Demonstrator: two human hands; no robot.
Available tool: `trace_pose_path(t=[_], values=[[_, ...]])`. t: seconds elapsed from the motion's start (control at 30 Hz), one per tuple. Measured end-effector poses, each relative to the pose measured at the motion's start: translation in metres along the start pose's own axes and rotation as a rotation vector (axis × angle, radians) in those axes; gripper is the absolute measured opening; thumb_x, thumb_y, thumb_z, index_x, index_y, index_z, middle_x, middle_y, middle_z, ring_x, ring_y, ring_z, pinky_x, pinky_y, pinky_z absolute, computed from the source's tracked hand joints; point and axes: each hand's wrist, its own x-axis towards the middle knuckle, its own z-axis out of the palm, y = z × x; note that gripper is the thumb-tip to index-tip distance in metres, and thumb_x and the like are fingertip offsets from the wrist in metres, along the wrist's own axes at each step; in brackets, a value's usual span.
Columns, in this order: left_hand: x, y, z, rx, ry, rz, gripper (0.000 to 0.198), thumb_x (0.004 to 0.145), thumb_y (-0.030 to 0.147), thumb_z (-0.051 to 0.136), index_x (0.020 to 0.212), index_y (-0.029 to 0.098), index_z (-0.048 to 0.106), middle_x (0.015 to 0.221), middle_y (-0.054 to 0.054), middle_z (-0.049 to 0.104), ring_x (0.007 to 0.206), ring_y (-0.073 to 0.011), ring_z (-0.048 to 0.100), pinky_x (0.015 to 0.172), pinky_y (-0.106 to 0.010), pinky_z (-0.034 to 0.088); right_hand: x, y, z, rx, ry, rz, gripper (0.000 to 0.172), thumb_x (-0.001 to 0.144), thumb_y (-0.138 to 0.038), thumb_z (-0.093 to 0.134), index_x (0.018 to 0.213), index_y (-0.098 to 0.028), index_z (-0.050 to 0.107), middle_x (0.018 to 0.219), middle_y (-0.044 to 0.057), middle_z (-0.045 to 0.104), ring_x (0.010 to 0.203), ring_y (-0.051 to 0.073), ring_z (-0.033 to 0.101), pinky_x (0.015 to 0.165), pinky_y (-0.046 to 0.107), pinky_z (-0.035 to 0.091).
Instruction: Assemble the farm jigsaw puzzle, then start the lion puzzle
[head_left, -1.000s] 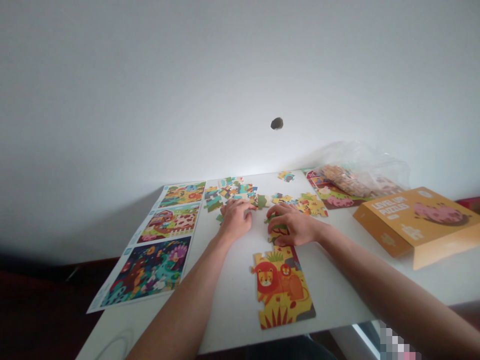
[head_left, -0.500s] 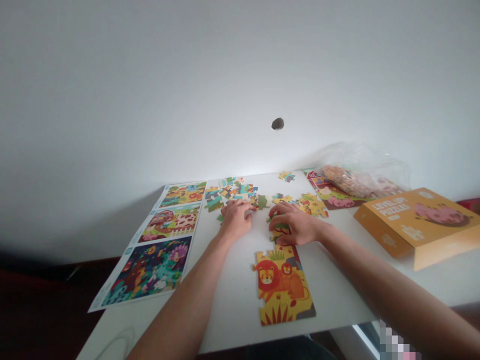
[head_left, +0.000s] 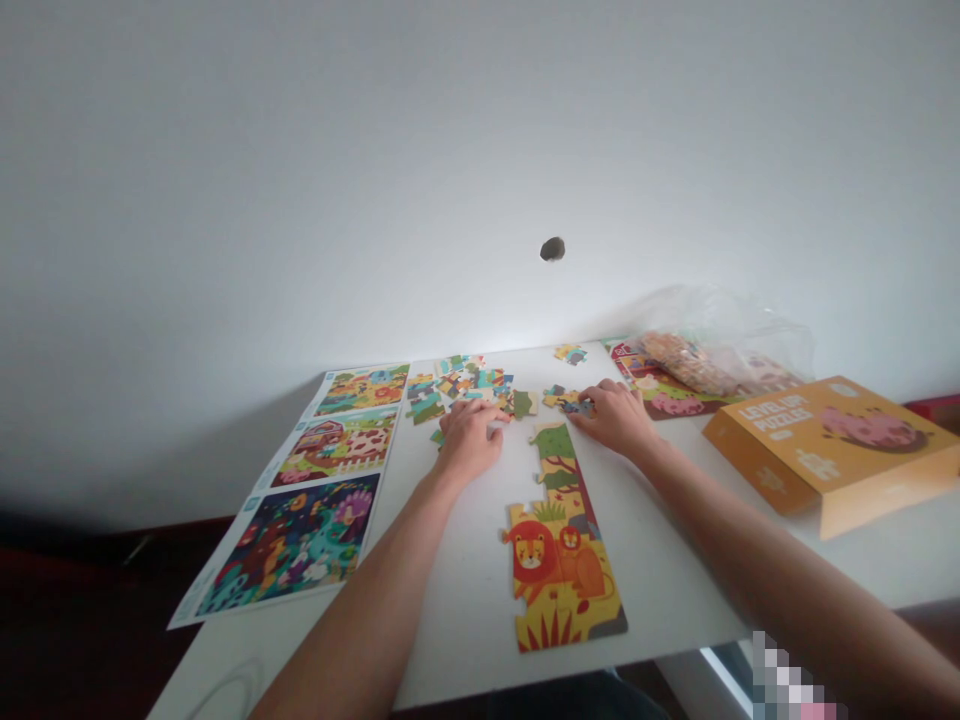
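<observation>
A partly joined puzzle (head_left: 561, 570) lies in front of me, with two lions at its near end. A narrow column of joined pieces (head_left: 559, 465) with green leaves and a tree runs up its far right side. My right hand (head_left: 619, 418) is over loose puzzle pieces (head_left: 559, 397) beyond that column, fingers apart and fingertips on them. My left hand (head_left: 472, 438) rests at the near edge of a heap of loose pieces (head_left: 476, 380), its fingers loosely bent and the thumb apart. It hides some pieces, and I see nothing held in it.
On the left lies a sheet with three printed pictures (head_left: 330, 450). At the right stand an orange puzzle box (head_left: 832, 445) and a clear bag of pieces (head_left: 697, 360) on a farm picture (head_left: 667, 400). A small group of pieces (head_left: 571, 354) lies near the wall.
My right hand has left the tree column and moved away and to the right, onto the loose pieces. The column now lies uncovered against the lion part. My left hand has barely moved.
</observation>
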Motion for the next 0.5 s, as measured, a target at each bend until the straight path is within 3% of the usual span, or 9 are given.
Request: trace_pose_path(t=[0.27, 0.4, 0.5], values=[[0.001, -0.003, 0.002, -0.012, 0.001, 0.041, 0.027, 0.078, 0.016, 0.058, 0.096, 0.028, 0.075, 0.106, -0.002, 0.068, 0.108, -0.0235, 0.054, 0.102, -0.040, 0.040, 0.004, -0.002, -0.002, 0.038, -0.030, -0.006, 0.035, 0.086, -0.043, 0.061, 0.114, -0.025, 0.069, 0.110, 0.009, 0.066, 0.106, 0.028, 0.058, 0.090, 0.038, 0.038], [0.001, -0.002, 0.002, -0.004, 0.001, 0.037, 0.027, 0.079, 0.017, 0.058, 0.097, 0.028, 0.074, 0.108, -0.002, 0.068, 0.110, -0.0236, 0.054, 0.103, -0.040, 0.039, 0.008, 0.013, -0.019, -0.033, 0.051, 0.139, 0.031, 0.084, -0.027, 0.055, 0.110, -0.024, 0.070, 0.110, 0.008, 0.068, 0.105, 0.027, 0.061, 0.091, 0.039, 0.039], [0.000, 0.000, 0.002, 0.015, -0.006, 0.033, 0.028, 0.079, 0.017, 0.058, 0.100, 0.028, 0.074, 0.113, -0.002, 0.067, 0.112, -0.0245, 0.053, 0.104, -0.042, 0.039, 0.009, 0.026, -0.030, -0.094, -0.014, 0.230, 0.035, 0.076, -0.027, 0.058, 0.109, -0.022, 0.071, 0.107, 0.010, 0.069, 0.100, 0.029, 0.063, 0.087, 0.040, 0.043]])
